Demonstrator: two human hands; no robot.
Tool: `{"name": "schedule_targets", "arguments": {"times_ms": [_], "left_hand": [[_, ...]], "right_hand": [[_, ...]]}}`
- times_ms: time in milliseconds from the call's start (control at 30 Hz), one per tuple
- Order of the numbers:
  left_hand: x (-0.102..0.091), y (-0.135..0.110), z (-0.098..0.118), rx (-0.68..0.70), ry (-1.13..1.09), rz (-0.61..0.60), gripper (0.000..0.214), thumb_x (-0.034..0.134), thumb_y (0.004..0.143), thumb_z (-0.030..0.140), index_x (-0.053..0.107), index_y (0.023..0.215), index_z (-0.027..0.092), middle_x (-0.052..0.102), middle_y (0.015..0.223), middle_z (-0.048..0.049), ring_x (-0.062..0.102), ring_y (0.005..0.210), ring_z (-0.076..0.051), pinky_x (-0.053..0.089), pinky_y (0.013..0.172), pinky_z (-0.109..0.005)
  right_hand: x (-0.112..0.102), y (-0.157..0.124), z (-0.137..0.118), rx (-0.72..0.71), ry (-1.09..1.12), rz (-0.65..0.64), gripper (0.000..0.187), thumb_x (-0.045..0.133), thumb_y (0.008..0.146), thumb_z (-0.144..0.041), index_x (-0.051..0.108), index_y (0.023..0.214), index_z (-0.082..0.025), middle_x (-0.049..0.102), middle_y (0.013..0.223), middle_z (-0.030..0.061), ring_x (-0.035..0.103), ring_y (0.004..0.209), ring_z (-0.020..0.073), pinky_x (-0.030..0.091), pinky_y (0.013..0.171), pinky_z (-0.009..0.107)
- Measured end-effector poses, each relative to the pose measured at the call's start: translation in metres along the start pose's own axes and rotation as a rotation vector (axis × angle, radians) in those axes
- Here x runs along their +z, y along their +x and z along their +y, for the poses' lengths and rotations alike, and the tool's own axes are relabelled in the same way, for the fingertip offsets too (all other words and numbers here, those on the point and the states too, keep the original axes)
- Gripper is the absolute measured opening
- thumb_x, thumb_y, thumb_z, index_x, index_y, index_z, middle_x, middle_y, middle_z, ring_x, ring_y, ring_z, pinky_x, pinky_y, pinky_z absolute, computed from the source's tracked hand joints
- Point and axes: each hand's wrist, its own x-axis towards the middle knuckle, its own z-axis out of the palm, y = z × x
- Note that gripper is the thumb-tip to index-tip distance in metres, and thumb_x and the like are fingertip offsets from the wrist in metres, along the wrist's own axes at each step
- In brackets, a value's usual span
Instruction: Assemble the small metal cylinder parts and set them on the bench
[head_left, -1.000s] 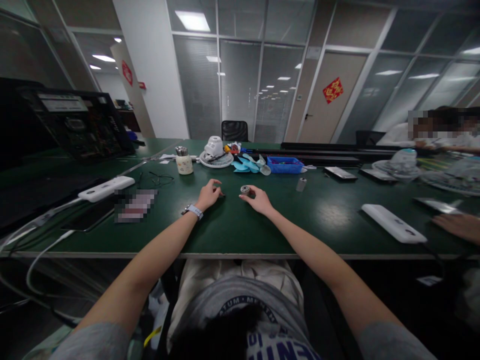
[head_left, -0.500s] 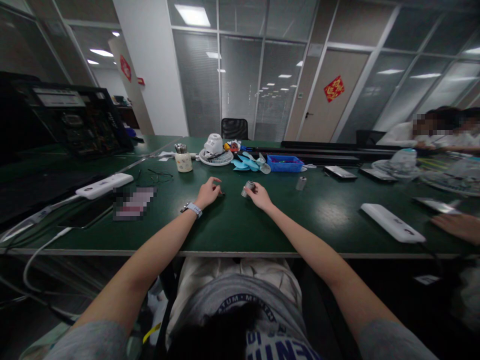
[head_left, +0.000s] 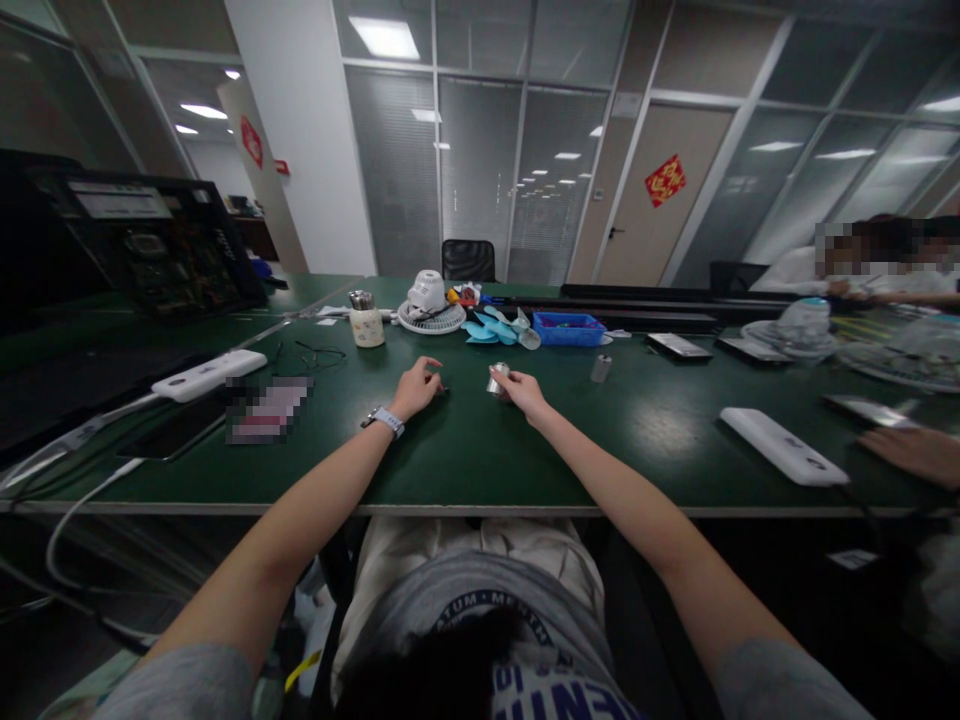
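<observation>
My right hand (head_left: pixel 523 395) grips a small silver metal cylinder (head_left: pixel 498 380), tilted on its edge on the green table (head_left: pixel 465 450). My left hand (head_left: pixel 417 387), with a watch on the wrist, rests on the table a short way left of it, fingers curled in a pinch over a tiny dark part I cannot make out. Behind my hands lie pale blue fan blades (head_left: pixel 496 328), a white fan grille with its motor (head_left: pixel 430 308) and a blue tray (head_left: pixel 568 329).
A small jar (head_left: pixel 367 321) stands at the back left, and another small metal cylinder (head_left: pixel 601 368) to the right. White power strips (head_left: pixel 208 374) (head_left: pixel 784 445) lie left and right. A co-worker's hand (head_left: pixel 911 452) rests at the right edge; other people sit far right.
My right hand has tipped the metal cylinder from lying flat on the table up onto its edge and drawn it slightly nearer. My left hand has stayed where it was.
</observation>
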Motion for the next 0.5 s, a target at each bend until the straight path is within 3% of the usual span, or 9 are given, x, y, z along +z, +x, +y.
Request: {"name": "schedule_targets", "arguments": {"times_ms": [300,500], "left_hand": [[0.0,-0.001,0.001,0.004,0.007,0.0,0.03,0.048,0.081,0.023,0.053,0.11,0.02,0.072,0.073,-0.0004,0.069,0.069,-0.018,0.051,0.073,-0.029],[0.0,-0.001,0.001,0.007,0.013,0.001,0.029,0.048,0.081,0.023,0.053,0.11,0.02,0.072,0.073,-0.0005,0.068,0.068,-0.018,0.05,0.072,-0.029]], "right_hand": [[0.0,0.01,0.008,0.059,0.061,0.001,0.031,0.07,0.075,-0.044,0.069,0.074,-0.013,0.067,0.068,0.0046,0.063,0.063,0.013,0.052,0.054,0.019],[0.001,0.013,0.006,0.183,0.257,-0.04,0.033,0.066,0.081,-0.039,0.065,0.1,-0.012,0.07,0.077,0.0052,0.065,0.059,0.0111,0.054,0.048,0.016]]}}
